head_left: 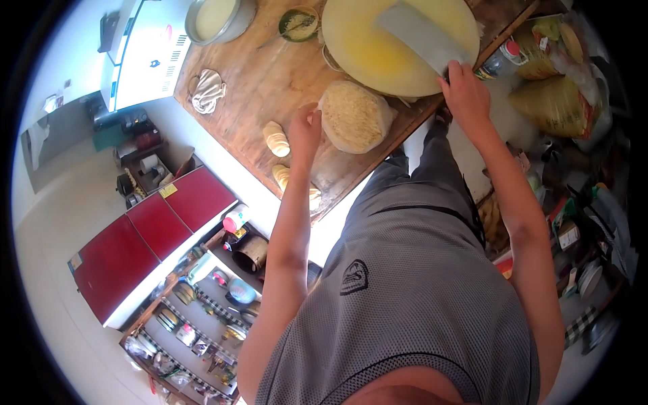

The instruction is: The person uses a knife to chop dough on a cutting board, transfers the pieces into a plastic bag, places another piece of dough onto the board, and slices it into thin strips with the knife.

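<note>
My right hand is closed on the handle end of a broad grey cleaver. Its flat blade lies over a large round board with a wet yellow patch on top. My left hand is held over the wooden table with its fingers curled together, beside the left edge of a clear plastic bag full of pale yellow shredded or crumbly food. What its fingertips hold, if anything, is too small to tell. Left of my left hand lies a pale ridged roll, with another partly behind my forearm.
On the wooden table are a metal pot of pale liquid, a small dark green bowl and a crumpled cloth. Bulging sacks stand at the right. A red-topped cabinet and packed shelves are at the lower left.
</note>
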`<state>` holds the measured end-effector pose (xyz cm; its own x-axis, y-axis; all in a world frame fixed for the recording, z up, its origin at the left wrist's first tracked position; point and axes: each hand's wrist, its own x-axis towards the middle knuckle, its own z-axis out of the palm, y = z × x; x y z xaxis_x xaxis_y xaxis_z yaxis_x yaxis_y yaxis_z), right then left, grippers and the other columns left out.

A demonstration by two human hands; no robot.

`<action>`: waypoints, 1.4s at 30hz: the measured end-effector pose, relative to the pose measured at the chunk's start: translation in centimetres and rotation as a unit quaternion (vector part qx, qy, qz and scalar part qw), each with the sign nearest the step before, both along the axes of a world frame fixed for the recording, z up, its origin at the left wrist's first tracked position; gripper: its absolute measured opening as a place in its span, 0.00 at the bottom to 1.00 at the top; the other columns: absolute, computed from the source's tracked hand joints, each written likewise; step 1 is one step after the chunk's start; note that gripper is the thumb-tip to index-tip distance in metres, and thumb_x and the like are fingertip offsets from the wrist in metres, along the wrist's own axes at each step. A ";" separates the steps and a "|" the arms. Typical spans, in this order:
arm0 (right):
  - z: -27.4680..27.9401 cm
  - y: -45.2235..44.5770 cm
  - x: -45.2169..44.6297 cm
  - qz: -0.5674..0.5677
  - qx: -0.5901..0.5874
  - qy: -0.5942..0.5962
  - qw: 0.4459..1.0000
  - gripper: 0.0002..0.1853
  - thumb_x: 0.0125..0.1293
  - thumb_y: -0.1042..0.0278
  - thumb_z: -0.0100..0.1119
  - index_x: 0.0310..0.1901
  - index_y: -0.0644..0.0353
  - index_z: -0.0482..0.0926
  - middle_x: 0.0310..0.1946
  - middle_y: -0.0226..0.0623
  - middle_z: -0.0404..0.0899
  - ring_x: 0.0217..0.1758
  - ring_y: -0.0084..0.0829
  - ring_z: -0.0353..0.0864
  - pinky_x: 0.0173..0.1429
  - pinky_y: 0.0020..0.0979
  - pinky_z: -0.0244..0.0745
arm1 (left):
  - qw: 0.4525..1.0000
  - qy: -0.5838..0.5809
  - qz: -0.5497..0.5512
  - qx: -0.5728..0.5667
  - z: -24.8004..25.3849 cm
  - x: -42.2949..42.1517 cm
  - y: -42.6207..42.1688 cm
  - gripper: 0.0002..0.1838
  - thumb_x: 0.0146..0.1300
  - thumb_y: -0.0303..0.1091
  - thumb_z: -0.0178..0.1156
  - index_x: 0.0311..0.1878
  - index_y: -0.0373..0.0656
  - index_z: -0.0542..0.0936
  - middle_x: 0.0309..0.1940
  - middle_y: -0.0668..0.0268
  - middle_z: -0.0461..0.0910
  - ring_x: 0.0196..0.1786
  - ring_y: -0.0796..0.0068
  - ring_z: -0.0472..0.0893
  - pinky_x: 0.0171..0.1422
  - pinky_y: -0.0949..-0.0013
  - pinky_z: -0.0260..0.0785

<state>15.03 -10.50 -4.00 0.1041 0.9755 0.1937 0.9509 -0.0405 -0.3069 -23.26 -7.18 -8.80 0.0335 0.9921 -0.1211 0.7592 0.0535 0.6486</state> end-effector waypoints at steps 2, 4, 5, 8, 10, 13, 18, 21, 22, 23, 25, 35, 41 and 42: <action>-1.1 1.8 0.0 -0.009 -0.027 -0.009 1.000 0.16 0.66 0.60 0.69 0.46 0.56 0.72 0.39 0.42 0.77 0.38 0.49 0.83 0.37 0.46 0.78 | 1.000 -0.015 0.011 -0.011 -0.9 -0.9 1.0 0.17 0.70 0.37 0.64 0.57 0.39 0.85 0.46 0.50 0.89 0.49 0.59 0.88 0.55 0.62 0.79; -1.8 2.6 -0.3 0.008 -0.007 -0.016 1.000 0.13 0.68 0.61 0.66 0.43 0.57 0.73 0.38 0.42 0.77 0.39 0.50 0.83 0.39 0.47 0.78 | 0.999 -0.032 0.021 -0.021 -2.6 -1.9 2.0 0.17 0.70 0.38 0.64 0.57 0.39 0.85 0.46 0.51 0.89 0.49 0.61 0.88 0.55 0.63 0.79; -2.0 2.8 -0.6 0.012 -0.004 -0.019 1.000 0.13 0.68 0.61 0.66 0.43 0.57 0.73 0.38 0.42 0.77 0.39 0.50 0.83 0.39 0.47 0.78 | 0.998 -0.045 0.018 -0.038 -3.8 -2.5 2.6 0.17 0.69 0.38 0.63 0.55 0.39 0.86 0.45 0.50 0.89 0.49 0.57 0.88 0.54 0.61 0.78; -1.7 2.0 -2.4 0.047 0.069 -0.048 0.995 0.12 0.70 0.59 0.63 0.39 0.59 0.75 0.37 0.43 0.78 0.39 0.53 0.83 0.41 0.50 0.79 | 0.995 -0.059 0.017 -0.079 -4.2 -2.6 3.4 0.17 0.67 0.40 0.63 0.52 0.39 0.87 0.43 0.50 0.89 0.48 0.54 0.88 0.53 0.59 0.78; -1.2 0.2 -5.8 0.048 0.017 0.117 0.992 0.15 0.72 0.55 0.61 0.37 0.59 0.77 0.35 0.45 0.80 0.38 0.55 0.83 0.43 0.52 0.79 | 0.993 -0.060 0.016 -0.101 -5.1 -2.6 3.9 0.17 0.66 0.40 0.63 0.51 0.39 0.87 0.42 0.51 0.89 0.47 0.56 0.88 0.53 0.60 0.78; -0.4 -0.9 -10.7 0.035 -0.152 0.146 0.977 0.20 0.73 0.48 0.59 0.39 0.61 0.77 0.36 0.51 0.84 0.40 0.57 0.85 0.46 0.54 0.80 | 0.974 -0.162 0.021 -0.157 -7.7 -3.0 5.0 0.18 0.66 0.43 0.63 0.51 0.41 0.88 0.41 0.54 0.89 0.46 0.59 0.88 0.53 0.61 0.77; -2.5 0.0 -14.3 -0.013 -0.320 0.141 0.937 0.29 0.74 0.43 0.56 0.44 0.72 0.77 0.39 0.65 0.85 0.47 0.60 0.87 0.52 0.54 0.81 | 0.979 -0.090 0.010 -0.181 -7.3 -1.8 5.8 0.19 0.64 0.46 0.64 0.50 0.42 0.89 0.41 0.54 0.89 0.45 0.57 0.88 0.52 0.60 0.78; -3.8 0.7 -15.0 -0.036 -0.323 0.143 0.935 0.25 0.74 0.51 0.55 0.46 0.73 0.77 0.40 0.64 0.86 0.47 0.61 0.87 0.53 0.55 0.81 | 0.980 -0.072 -0.028 -0.185 -6.2 -1.2 6.3 0.19 0.63 0.45 0.64 0.49 0.41 0.89 0.39 0.51 0.89 0.43 0.54 0.88 0.50 0.59 0.78; -4.7 0.8 -15.0 -0.037 -0.322 0.139 0.936 0.25 0.74 0.51 0.55 0.46 0.73 0.77 0.40 0.64 0.86 0.47 0.61 0.87 0.53 0.55 0.81 | 0.980 -0.076 -0.029 -0.184 -5.7 -0.9 6.3 0.19 0.63 0.45 0.64 0.49 0.41 0.89 0.39 0.51 0.89 0.43 0.54 0.88 0.50 0.59 0.78; -5.5 0.8 -15.0 -0.039 -0.312 0.131 0.940 0.21 0.74 0.55 0.53 0.45 0.72 0.77 0.39 0.64 0.86 0.48 0.62 0.87 0.53 0.56 0.81 | 0.985 -0.067 -0.022 -0.158 -5.2 -0.6 6.1 0.18 0.64 0.44 0.64 0.48 0.40 0.88 0.37 0.50 0.88 0.42 0.53 0.88 0.49 0.59 0.78; -5.7 0.7 -14.9 -0.040 -0.304 0.119 0.945 0.17 0.74 0.60 0.52 0.44 0.71 0.77 0.38 0.64 0.85 0.48 0.63 0.87 0.54 0.57 0.80 | 0.989 -0.061 -0.014 -0.132 -4.4 0.0 5.4 0.17 0.65 0.42 0.64 0.47 0.39 0.88 0.36 0.49 0.88 0.42 0.53 0.88 0.48 0.58 0.77; -4.5 -0.8 -13.9 -0.036 -0.147 0.179 0.972 0.13 0.76 0.62 0.51 0.41 0.66 0.75 0.33 0.63 0.83 0.42 0.65 0.83 0.47 0.61 0.76 | 0.984 -0.161 0.069 0.041 -1.3 -0.4 3.1 0.12 0.69 0.35 0.62 0.47 0.39 0.88 0.38 0.49 0.87 0.41 0.51 0.87 0.47 0.57 0.76; -3.8 -1.3 -13.6 -0.059 -0.190 0.181 0.963 0.19 0.77 0.55 0.54 0.41 0.68 0.76 0.35 0.63 0.84 0.44 0.65 0.84 0.49 0.58 0.77 | 0.986 -0.156 0.040 0.029 -1.4 -0.8 2.2 0.18 0.69 0.42 0.65 0.54 0.39 0.84 0.37 0.53 0.86 0.39 0.57 0.86 0.46 0.58 0.76; -3.6 -1.3 -13.6 -0.067 -0.189 0.197 0.960 0.23 0.76 0.50 0.56 0.42 0.70 0.76 0.36 0.63 0.85 0.45 0.64 0.84 0.50 0.57 0.78 | 0.980 -0.189 0.060 0.016 -1.0 -0.9 1.8 0.23 0.68 0.44 0.66 0.59 0.37 0.82 0.39 0.53 0.86 0.39 0.58 0.86 0.46 0.58 0.76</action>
<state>1.47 -11.85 -7.55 0.2259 0.9414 -0.2506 0.7425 -0.3330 -0.5812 -24.13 -5.41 -9.77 -0.0473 0.9947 -0.0915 0.4535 0.1029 0.8853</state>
